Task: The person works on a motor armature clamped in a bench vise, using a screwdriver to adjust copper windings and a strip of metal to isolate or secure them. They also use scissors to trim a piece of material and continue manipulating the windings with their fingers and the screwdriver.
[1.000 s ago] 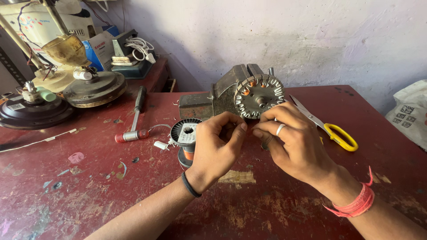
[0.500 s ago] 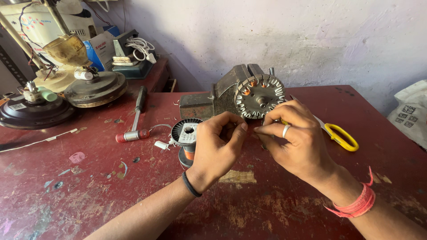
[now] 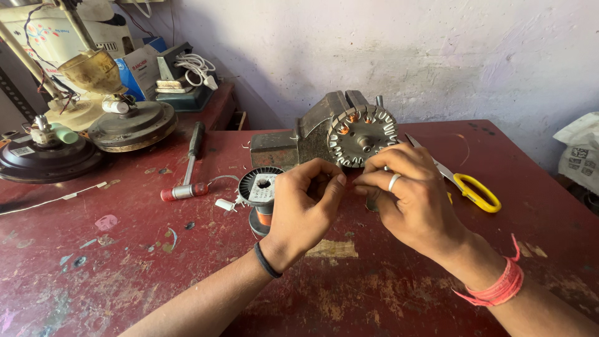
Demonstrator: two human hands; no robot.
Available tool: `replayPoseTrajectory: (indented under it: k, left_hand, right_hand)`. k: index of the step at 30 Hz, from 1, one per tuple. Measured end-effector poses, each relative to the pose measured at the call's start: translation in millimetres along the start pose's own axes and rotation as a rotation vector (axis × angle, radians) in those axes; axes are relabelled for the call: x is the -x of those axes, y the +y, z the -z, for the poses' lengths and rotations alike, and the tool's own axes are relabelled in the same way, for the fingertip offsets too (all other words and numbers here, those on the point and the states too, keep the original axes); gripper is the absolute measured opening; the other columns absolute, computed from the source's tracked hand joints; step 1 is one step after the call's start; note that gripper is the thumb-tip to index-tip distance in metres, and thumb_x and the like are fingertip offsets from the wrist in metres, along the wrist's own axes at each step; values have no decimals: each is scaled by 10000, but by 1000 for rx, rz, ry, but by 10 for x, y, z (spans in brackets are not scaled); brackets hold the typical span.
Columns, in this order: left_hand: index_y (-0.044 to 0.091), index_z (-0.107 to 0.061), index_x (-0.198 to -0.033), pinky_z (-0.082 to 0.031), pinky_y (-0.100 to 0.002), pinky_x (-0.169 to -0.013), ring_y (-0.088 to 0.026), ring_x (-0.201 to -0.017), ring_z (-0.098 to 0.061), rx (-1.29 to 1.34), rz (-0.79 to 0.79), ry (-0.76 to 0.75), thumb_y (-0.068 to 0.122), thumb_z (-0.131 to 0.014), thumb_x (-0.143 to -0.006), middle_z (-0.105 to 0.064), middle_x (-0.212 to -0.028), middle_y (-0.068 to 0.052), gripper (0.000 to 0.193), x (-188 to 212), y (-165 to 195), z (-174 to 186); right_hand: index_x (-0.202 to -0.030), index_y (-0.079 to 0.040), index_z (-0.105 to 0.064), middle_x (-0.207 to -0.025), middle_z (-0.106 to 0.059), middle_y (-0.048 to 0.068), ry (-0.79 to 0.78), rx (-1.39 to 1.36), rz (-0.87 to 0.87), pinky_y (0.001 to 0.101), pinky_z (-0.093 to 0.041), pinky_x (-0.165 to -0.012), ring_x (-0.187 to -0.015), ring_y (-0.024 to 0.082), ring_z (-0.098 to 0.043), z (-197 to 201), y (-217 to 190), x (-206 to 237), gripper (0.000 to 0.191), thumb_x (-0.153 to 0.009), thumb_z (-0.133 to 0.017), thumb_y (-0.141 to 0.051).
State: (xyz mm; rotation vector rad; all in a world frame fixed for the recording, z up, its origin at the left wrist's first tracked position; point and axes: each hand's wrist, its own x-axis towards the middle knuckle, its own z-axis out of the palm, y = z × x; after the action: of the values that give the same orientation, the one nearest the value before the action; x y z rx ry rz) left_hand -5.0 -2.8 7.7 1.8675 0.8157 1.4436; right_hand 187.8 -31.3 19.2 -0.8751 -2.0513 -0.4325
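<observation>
Head view, looking down at my red, paint-flecked workbench (image 3: 125, 249). My left hand (image 3: 302, 206) and my right hand (image 3: 409, 200) meet at the middle of the bench, fingertips almost touching. Both are pinched narrow, thumb against forefinger, but whatever is between them is too fine to see; I cannot tell if it is wire or nothing at all. My right hand wears a silver ring (image 3: 394, 181) and a red thread band (image 3: 499, 287) at the wrist; my left wrist carries a black band (image 3: 267, 261).

Just past my fingertips, at twelve o'clock, sits the round stator (image 3: 363, 134), its slotted face turned toward me with copper showing in the slots. It is clamped in the grey bench vise (image 3: 299, 137), which stretches off toward ten o'clock. My right knuckles overlap the stator's lower edge.

Beside my left hand, at nine o'clock, stands the wire spool (image 3: 261, 190), upright, with orange-copper winding visible under its black flange. It nearly touches my thumb side.

The hammer (image 3: 187, 165) lies farther out at ten o'clock, its head nearest me. Yellow-handled scissors (image 3: 468, 187) rest at three o'clock of my right hand. Fan motor housings (image 3: 131, 125) sit at the far left of the bench.
</observation>
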Motion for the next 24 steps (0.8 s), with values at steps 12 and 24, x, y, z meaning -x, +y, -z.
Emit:
replayPoseTrajectory:
  k: [12,24]
  left_hand:
    - [-19,-690,-884,-452,-229,-492,-37,-548,-579,-5,14,14,98,-670,-923,-652,-611,-22,125,-11,10,11]
    - [-19,-697,-896,-451,-225,-518,-33,-584,-561,-1,-19,21,86,-667,-925,-652,-640,-18,112,-15,-29,9]
  right_hand:
    - [-863,-46,-768,-938,-670,64,34,-2,29,434,-451,-942,-1031,255,-623,5,-45,-26,234,-662,-751,72]
    - [-927,-66,-758,-976,-674,55,82,-16,3,392,-497,-896,-1017,226,-635,0,-32,-32,242,-709,-863,-50]
